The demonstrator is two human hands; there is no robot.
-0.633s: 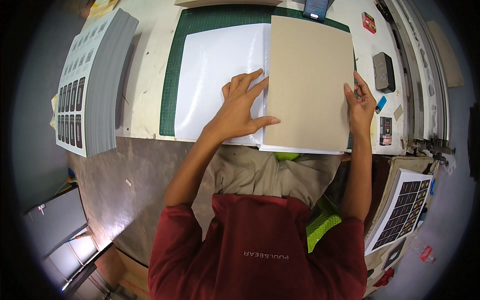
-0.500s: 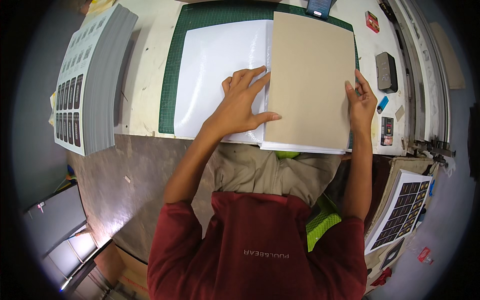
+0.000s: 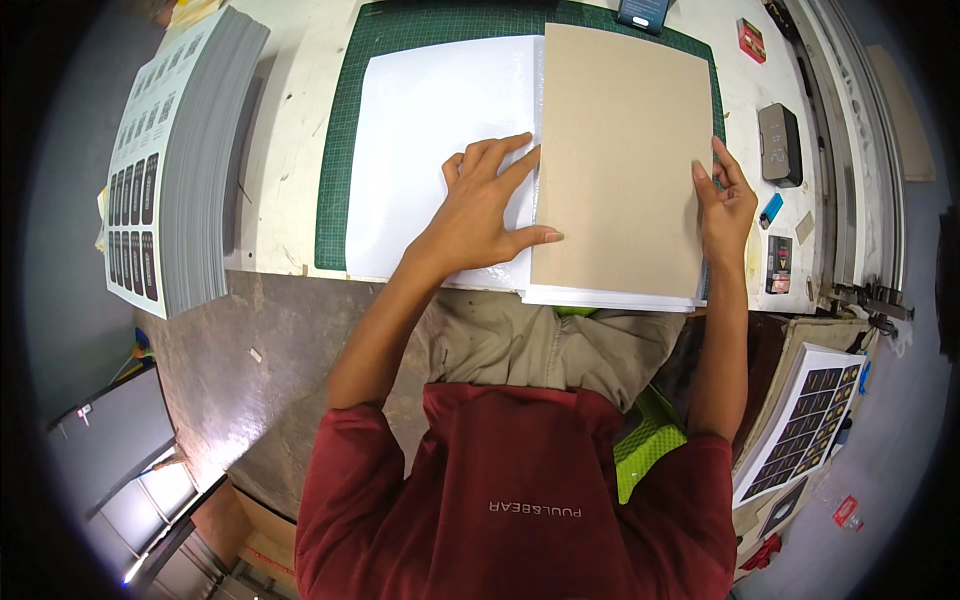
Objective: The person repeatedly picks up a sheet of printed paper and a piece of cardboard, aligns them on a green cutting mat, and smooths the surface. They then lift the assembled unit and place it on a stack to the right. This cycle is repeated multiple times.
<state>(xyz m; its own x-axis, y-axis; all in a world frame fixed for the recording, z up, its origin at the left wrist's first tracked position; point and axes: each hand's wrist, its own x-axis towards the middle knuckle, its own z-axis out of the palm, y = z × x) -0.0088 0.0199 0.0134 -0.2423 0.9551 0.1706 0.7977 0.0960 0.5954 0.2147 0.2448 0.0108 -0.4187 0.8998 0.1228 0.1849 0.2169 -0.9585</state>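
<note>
A brown cardboard sheet (image 3: 625, 170) lies on top of a stack of white sheets (image 3: 610, 299), whose edges show along its near side. To its left is a glossy white sheet (image 3: 430, 130), touching or slightly under the board's left edge. My left hand (image 3: 480, 205) is open with fingers spread, its fingertips at the seam between the two and its thumb on the cardboard. At the right edge of the cardboard, my right hand (image 3: 727, 205) has its thumb over the edge and its fingers curled alongside. Both rest over a green cutting mat (image 3: 340, 180).
A tall stack of printed sheets (image 3: 205, 170) stands at the left. Along the right lie a digital clock (image 3: 779, 145), a blue lighter (image 3: 770, 210), a small black box (image 3: 779, 265) and a red box (image 3: 751, 41). A phone (image 3: 643, 14) is at the far edge.
The view has shifted slightly, and the glare on the glossy white sheet has faded. Both hands keep nearly the same place on the cardboard sheet.
</note>
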